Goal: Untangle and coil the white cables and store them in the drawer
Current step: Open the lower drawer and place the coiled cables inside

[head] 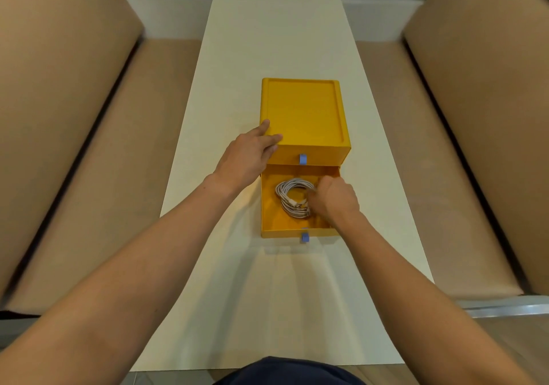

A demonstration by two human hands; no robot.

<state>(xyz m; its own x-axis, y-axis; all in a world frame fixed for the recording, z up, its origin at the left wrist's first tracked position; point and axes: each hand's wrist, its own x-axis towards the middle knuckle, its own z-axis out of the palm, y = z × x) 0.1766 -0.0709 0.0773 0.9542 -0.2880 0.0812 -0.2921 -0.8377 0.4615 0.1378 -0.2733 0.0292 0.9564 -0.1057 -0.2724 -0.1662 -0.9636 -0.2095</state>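
Observation:
A yellow drawer box [306, 111] stands in the middle of the white table. Its lower drawer [269, 206] is pulled out toward me. Inside it lies a coiled white cable [289, 191]. My right hand [334, 199] reaches into the drawer with curled fingers on the right side of the coil; the fingertips are hidden behind the hand. My left hand [248, 154] rests on the box's front left corner, fingers lying straight on the top edge.
The white table [267, 43] runs away from me between two brown padded benches [59, 117] [490, 117]. Blue pull tabs mark the upper drawer [302, 159] and the open drawer [304, 237]. A dark garment [288, 371] shows at the bottom edge.

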